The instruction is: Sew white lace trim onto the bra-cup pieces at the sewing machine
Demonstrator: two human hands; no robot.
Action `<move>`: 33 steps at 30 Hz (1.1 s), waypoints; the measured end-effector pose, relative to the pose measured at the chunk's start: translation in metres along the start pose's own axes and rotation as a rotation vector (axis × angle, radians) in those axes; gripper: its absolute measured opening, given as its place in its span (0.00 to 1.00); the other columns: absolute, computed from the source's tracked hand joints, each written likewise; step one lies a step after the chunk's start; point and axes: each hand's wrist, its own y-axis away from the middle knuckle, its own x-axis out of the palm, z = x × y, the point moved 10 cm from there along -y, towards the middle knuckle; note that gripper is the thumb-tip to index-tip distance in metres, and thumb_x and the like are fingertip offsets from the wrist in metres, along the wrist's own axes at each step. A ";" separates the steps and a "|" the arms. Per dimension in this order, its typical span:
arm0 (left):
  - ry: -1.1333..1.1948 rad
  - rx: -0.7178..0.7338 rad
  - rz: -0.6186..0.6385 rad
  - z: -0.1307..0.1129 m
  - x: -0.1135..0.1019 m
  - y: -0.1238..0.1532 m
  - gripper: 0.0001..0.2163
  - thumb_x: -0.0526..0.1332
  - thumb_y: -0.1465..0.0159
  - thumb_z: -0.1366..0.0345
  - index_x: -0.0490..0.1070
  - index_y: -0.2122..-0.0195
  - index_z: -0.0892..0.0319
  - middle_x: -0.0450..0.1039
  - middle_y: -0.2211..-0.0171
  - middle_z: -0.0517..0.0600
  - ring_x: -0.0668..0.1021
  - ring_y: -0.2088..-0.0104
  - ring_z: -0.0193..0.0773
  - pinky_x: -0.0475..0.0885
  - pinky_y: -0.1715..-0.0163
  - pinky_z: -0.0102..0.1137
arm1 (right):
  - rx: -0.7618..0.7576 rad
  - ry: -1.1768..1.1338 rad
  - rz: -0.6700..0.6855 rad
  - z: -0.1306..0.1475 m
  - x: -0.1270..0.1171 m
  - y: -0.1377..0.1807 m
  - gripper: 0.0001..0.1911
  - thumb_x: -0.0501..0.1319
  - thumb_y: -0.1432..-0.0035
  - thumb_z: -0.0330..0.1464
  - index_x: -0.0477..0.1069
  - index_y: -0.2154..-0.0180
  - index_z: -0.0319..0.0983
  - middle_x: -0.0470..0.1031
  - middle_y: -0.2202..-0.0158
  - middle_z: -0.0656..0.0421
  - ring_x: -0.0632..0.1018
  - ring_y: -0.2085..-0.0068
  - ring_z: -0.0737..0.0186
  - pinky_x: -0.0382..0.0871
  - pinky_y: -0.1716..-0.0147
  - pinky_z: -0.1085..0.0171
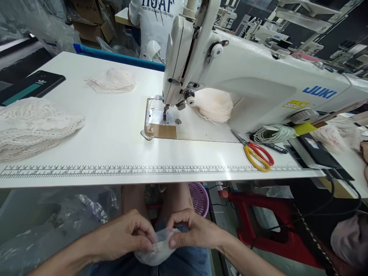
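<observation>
Over the lap, below the table edge, both hands hold one small piece of sheer white fabric point(156, 251), rounded and bunched. My left hand point(126, 235) pinches its left side between thumb and fingers. My right hand point(194, 232) grips the upper right edge with the thumb in front. Part of the fabric is hidden behind the fingers. Above them on the table stands a white sewing machine point(258, 80), its presser foot point(165, 113) over the metal needle plate with no fabric under it.
A stack of white lace pieces point(37, 126) lies at left, a pale fabric pile point(115, 81) farther back. Beige rounded pieces point(214, 105) sit under the machine arm. Scissors point(257, 153) and coiled cord point(274, 134) lie right. Below are a purple basket point(199, 199) and red stool point(267, 226).
</observation>
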 end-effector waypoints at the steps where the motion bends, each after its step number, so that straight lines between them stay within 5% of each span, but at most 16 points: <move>1: 0.018 0.011 0.013 -0.002 0.001 0.001 0.08 0.62 0.47 0.66 0.80 0.70 0.60 0.69 0.80 0.44 0.64 0.77 0.30 0.56 0.76 0.23 | 0.002 0.005 0.001 0.000 0.001 -0.001 0.18 0.70 0.57 0.43 0.74 0.72 0.34 0.68 0.76 0.64 0.65 0.74 0.72 0.58 0.73 0.71; 8: 0.274 -0.025 0.153 0.004 0.013 0.008 0.17 0.60 0.47 0.72 0.76 0.56 0.57 0.77 0.71 0.46 0.70 0.74 0.31 0.62 0.70 0.24 | 0.021 0.018 -0.033 -0.005 -0.003 -0.002 0.18 0.71 0.58 0.43 0.74 0.73 0.34 0.69 0.76 0.63 0.66 0.73 0.71 0.59 0.72 0.70; 14: 0.235 -0.004 0.209 -0.006 0.017 0.014 0.16 0.56 0.46 0.74 0.76 0.57 0.58 0.78 0.65 0.49 0.73 0.69 0.34 0.63 0.68 0.25 | 0.040 -0.015 -0.058 -0.011 -0.008 -0.001 0.18 0.71 0.57 0.42 0.73 0.73 0.34 0.69 0.76 0.63 0.66 0.73 0.71 0.58 0.73 0.70; 18: 0.180 0.028 0.150 -0.004 0.011 0.011 0.15 0.57 0.46 0.73 0.76 0.59 0.58 0.76 0.69 0.47 0.70 0.72 0.32 0.61 0.71 0.24 | 0.027 -0.082 -0.047 -0.011 -0.007 -0.003 0.18 0.70 0.55 0.42 0.71 0.74 0.34 0.67 0.77 0.64 0.64 0.75 0.73 0.55 0.75 0.71; 23: 0.111 -0.013 -0.015 0.021 -0.004 0.005 0.05 0.64 0.49 0.67 0.77 0.72 0.62 0.65 0.81 0.42 0.62 0.78 0.29 0.56 0.77 0.23 | 0.027 -0.113 -0.076 -0.013 -0.016 -0.002 0.20 0.70 0.55 0.44 0.68 0.74 0.35 0.65 0.77 0.65 0.62 0.76 0.73 0.53 0.76 0.71; 33: 0.197 -0.031 0.002 0.018 -0.007 0.009 0.09 0.66 0.50 0.65 0.80 0.68 0.60 0.75 0.77 0.47 0.70 0.76 0.31 0.64 0.73 0.25 | 0.033 -0.144 -0.143 -0.027 -0.035 0.003 0.24 0.69 0.57 0.48 0.63 0.76 0.36 0.62 0.79 0.66 0.61 0.77 0.72 0.50 0.76 0.69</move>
